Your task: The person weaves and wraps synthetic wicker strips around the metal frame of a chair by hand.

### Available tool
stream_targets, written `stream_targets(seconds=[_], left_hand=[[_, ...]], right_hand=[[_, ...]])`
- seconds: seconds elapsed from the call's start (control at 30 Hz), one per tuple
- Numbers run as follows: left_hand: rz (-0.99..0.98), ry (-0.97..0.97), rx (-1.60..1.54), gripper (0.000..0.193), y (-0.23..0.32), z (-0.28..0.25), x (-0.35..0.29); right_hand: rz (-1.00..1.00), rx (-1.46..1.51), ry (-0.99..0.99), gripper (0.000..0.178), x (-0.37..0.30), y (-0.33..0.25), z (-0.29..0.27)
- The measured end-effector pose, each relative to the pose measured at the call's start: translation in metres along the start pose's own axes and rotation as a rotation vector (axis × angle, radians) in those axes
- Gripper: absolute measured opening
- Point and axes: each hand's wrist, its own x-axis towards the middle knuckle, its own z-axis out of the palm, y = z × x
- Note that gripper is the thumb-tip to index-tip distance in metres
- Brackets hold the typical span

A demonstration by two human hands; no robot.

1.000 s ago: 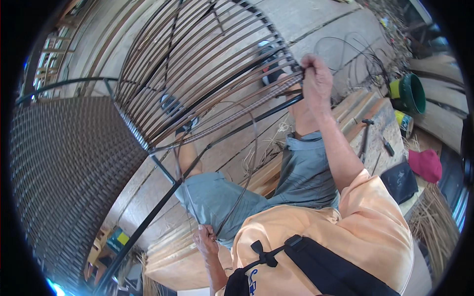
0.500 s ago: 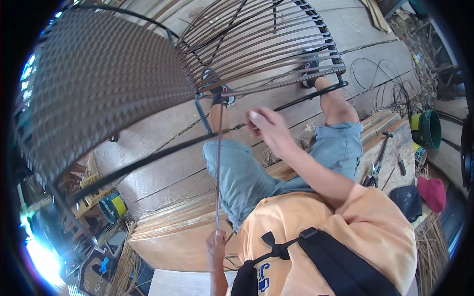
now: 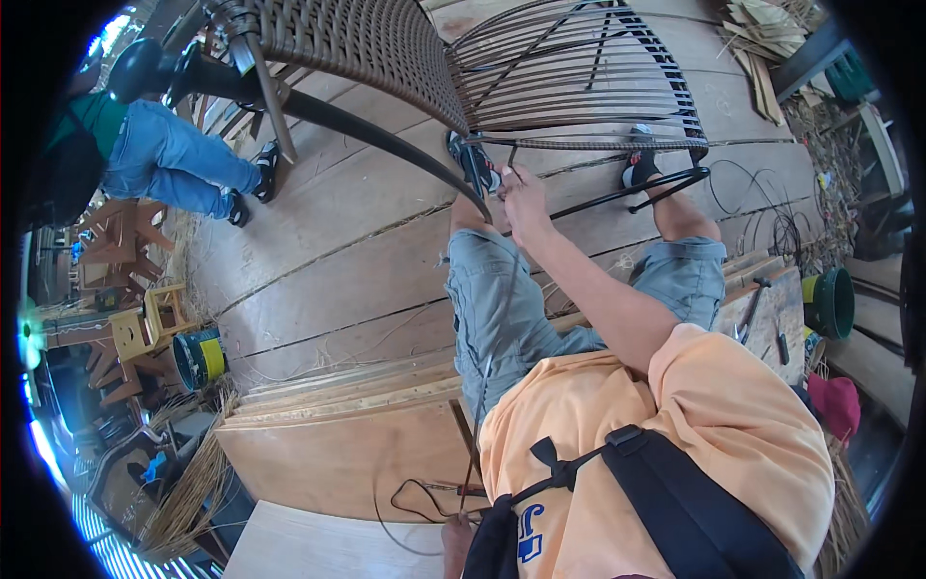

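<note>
A chair with a brown woven back (image 3: 362, 58) and a seat of parallel brown strands (image 3: 579, 92) on a dark metal frame stands tilted before me. My right hand (image 3: 526, 205) is closed at the seat's near corner, its fingers pinching a brown strand beside the frame bar. The long strand (image 3: 485, 372) runs down across my left thigh toward my body. At the lower edge my left hand (image 3: 456, 538) is closed round its lower part; my body and the frame's edge partly hide that hand. A loose tail of strand curls beside it.
A person in blue jeans (image 3: 178, 154) stands at the far left. Stacked boards (image 3: 338, 454) lie beside me. Green buckets (image 3: 200, 359) (image 3: 830, 301) stand on both sides. A hammer (image 3: 752, 307) rests on a board at right. Coiled black strands (image 3: 776, 227) lie on the plank floor.
My right hand has moved up to the chair's corner and closed on the strand. My left hand is lower, near the bottom edge. The chair appears shifted up and right, revealing the other person.
</note>
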Motion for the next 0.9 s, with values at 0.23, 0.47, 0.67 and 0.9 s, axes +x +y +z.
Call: stream_targets(seconds=[0.23,0.47,0.67,0.9], left_hand=[[0.616,0.432,-0.393,0.024,0.238,-0.139,0.052],[0.921,0.009,-0.903,0.028,0.435,-0.140,0.103],[0.848,-0.320,-1.309,0.031,0.516,-0.136,0.142],[0.754,-0.730,-1.758,0.031,0.561,-0.140,0.177]], right_hand=[[-0.326,-0.411,-0.036,0.018,0.019,0.006,-0.023],[-0.350,-0.657,-0.047,0.019,0.000,-0.019,-0.025],[-0.269,-0.736,-0.049,0.025,-0.005,-0.023,-0.026],[-0.336,-0.900,-0.066,0.024,-0.017,-0.046,-0.015]])
